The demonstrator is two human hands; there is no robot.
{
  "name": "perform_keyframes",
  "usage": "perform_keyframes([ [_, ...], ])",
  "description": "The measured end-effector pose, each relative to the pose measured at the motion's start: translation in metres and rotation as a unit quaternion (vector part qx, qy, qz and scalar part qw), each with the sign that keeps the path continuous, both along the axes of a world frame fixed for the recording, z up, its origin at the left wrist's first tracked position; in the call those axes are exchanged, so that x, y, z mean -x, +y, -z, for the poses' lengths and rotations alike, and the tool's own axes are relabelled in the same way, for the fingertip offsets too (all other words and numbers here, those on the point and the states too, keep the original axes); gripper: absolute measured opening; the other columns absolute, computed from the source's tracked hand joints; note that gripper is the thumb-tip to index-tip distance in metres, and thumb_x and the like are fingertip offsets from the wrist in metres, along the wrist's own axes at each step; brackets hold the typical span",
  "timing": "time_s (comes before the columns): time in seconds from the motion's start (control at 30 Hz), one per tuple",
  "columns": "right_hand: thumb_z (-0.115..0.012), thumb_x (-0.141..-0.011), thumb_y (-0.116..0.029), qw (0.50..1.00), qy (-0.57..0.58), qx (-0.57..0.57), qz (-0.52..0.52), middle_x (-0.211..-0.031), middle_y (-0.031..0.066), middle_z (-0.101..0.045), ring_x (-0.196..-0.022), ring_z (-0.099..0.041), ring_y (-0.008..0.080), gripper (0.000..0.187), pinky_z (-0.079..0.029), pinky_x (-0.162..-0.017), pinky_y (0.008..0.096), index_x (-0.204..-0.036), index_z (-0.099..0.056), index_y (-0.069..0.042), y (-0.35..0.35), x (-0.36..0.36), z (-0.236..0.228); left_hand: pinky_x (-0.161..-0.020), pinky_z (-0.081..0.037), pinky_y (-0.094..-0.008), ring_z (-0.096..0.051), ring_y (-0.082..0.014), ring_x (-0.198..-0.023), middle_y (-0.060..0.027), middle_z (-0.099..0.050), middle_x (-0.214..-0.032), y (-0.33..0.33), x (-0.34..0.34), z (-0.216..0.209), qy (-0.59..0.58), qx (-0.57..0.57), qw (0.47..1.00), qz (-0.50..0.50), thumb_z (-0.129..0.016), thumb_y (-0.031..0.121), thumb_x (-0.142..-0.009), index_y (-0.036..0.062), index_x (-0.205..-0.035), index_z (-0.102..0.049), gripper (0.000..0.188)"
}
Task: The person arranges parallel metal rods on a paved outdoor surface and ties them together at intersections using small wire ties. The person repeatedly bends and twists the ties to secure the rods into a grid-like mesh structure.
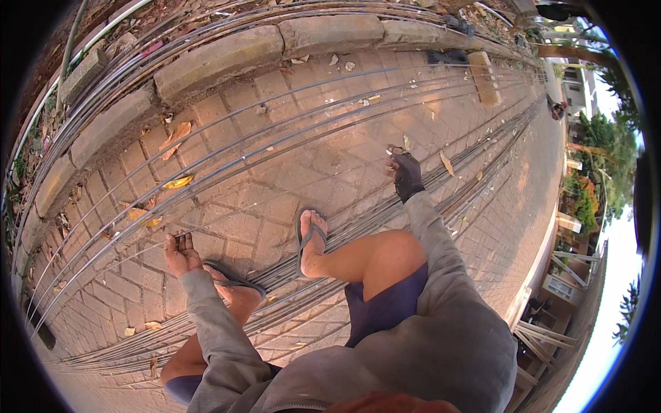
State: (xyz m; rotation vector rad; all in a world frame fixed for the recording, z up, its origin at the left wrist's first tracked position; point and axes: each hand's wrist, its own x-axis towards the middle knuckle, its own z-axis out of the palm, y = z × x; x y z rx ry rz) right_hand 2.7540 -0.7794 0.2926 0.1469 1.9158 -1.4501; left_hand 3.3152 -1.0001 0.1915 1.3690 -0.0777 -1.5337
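A thin wire (255, 204) stretches above the brick paving from one of my hands to the other. At its left part, my left hand (181, 256) is bare, its fingers curled closed around the wire. My right hand (406, 172), in a dark fingerless glove, is closed farther out to the right, at the wire's other visible part. A small pale bit shows at its fingertips; its kind is too small to tell. Several long grey cables (242, 158) run along the ground beyond my hands. A thick bundle of dark cables (365, 230) passes beneath my legs, by my sandalled feet.
Stone curb blocks (220, 60) border the paving, with more cables (179, 38) along them. A loose rectangular block (485, 79) lies across cables at the far right. Dry leaves (177, 140) are scattered about. A distant person (556, 108) is near the lane's far end.
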Motion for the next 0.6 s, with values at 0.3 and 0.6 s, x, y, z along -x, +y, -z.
perform_keyframes([
  [0.3, -0.071, -0.087, -0.034, 0.981, 0.108, 0.161, -0.006, -0.074, 0.0, -0.062, -0.065, -0.061, 0.0113, 0.024, -0.052, -0.054, 0.0289, -0.092, -0.068, -0.01, -0.038, 0.06, 0.128, -0.082, -0.062, -0.0382, -0.066, -0.0213, -0.085, -0.0087, -0.066, -0.092, -0.03, 0.078, 0.114, 0.043, 0.107, 0.993, -0.01, -0.062, 0.016, -0.099, 0.0018, -0.093, -0.06, 0.016],
  [0.6, -0.079, -0.082, -0.021, 0.979, 0.086, 0.154, 0.106, -0.06, -0.0012, -0.056, -0.047, -0.049, 0.0104, 0.02, -0.039, -0.043, 0.0289, -0.074, -0.064, -0.01, -0.058, 0.068, 0.16, -0.091, -0.058, -0.0389, -0.066, -0.0222, -0.088, -0.0108, -0.068, -0.097, -0.027, 0.095, 0.098, 0.041, 0.131, 0.991, -0.003, -0.062, 0.016, -0.099, 0.0004, -0.098, -0.063, 0.015],
])
